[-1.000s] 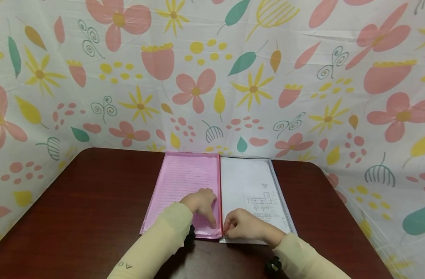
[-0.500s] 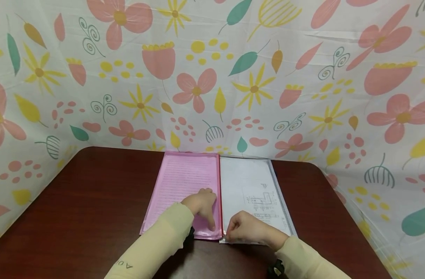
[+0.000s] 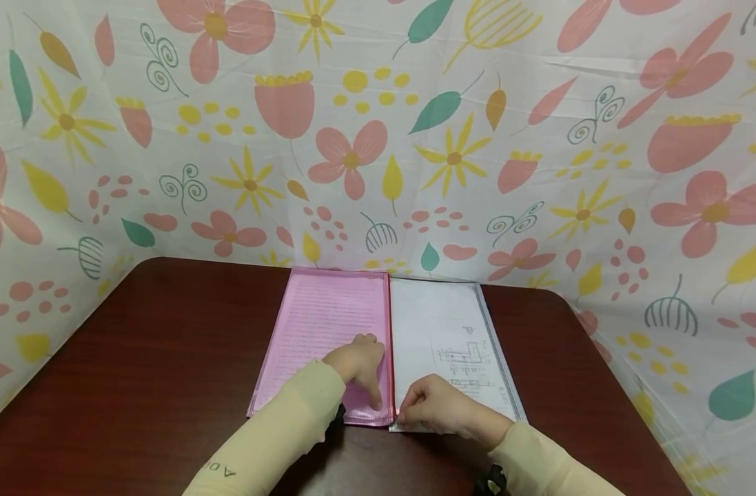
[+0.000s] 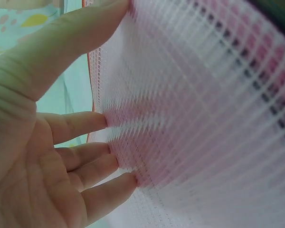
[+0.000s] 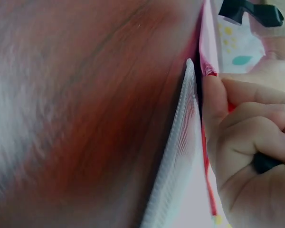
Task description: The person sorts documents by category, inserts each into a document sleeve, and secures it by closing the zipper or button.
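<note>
A pink mesh zipper pouch [image 3: 328,303] with a lined sheet inside lies on the table, a red zipper [image 3: 390,344] along its right side. My left hand [image 3: 359,365] rests on it with spread fingers; in the left wrist view, the fingertips [image 4: 126,180] touch the mesh. With thumb and index finger together, my right hand [image 3: 442,406] pinches the near corner of the pink pouch at the zipper's end. In the right wrist view, that right hand [image 5: 256,142] has its other fingers curled, and its grip hides what exactly lies between the fingertips.
A clear mesh pouch [image 3: 433,310] holding a sheet with printed diagrams lies right beside the pink one, partly under my right hand. The dark wooden table [image 3: 185,344] extends to both sides. Behind it hangs a flower-patterned cloth [image 3: 353,103].
The right hand has shifted very slightly while staying at the pouch's near corner. The left hand has stayed in place on the pink pouch. The head view has tilted a little.
</note>
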A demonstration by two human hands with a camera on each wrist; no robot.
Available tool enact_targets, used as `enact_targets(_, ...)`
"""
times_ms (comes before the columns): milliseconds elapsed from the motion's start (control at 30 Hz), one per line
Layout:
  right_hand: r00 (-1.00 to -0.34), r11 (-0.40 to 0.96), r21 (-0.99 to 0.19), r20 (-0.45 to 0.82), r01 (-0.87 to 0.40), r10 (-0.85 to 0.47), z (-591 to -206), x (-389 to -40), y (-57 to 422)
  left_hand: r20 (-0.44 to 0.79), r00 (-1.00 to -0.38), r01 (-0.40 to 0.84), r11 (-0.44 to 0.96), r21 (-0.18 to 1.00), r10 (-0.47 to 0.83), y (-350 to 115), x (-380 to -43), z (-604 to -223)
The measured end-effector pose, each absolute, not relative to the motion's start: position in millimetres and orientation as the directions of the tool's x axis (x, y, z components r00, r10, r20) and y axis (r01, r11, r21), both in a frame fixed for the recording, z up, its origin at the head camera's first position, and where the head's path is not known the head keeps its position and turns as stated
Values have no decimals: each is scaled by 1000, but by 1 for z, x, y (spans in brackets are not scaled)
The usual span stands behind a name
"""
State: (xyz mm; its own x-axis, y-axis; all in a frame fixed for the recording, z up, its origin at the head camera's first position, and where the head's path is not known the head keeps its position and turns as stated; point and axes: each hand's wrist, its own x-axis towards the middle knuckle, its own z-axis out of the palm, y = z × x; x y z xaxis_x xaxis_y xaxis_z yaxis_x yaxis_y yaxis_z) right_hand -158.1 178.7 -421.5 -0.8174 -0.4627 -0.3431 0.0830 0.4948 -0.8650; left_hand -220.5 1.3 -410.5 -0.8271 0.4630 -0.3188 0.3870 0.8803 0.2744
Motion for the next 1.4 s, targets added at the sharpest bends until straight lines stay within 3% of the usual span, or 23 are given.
enact_targets(167,-811,427,-881,-395,203,-431,-423,-158,179,-328,-826,373,881,290,458,1,-220,-411)
enact_targets(600,-855,444,-880,-356,170,-377,-426,-158,178,-372,-819,339,892,301,437,3,-218,-411)
enact_targets(867,-858,354,-918,-323,181,-399,-433,-156,178,-355,-830,328,892,311,429,2,-214,-411)
enact_targets(1133,-840,250,-916,-390,313,-376,-435,-159,179,-336,-828,354,884,306,448,-2,-214,-410)
enact_targets(1400,-845,178,-917,-398,356,-357,-439,-159,179,-327,-828,366,881,301,456,-1,-214,-410)
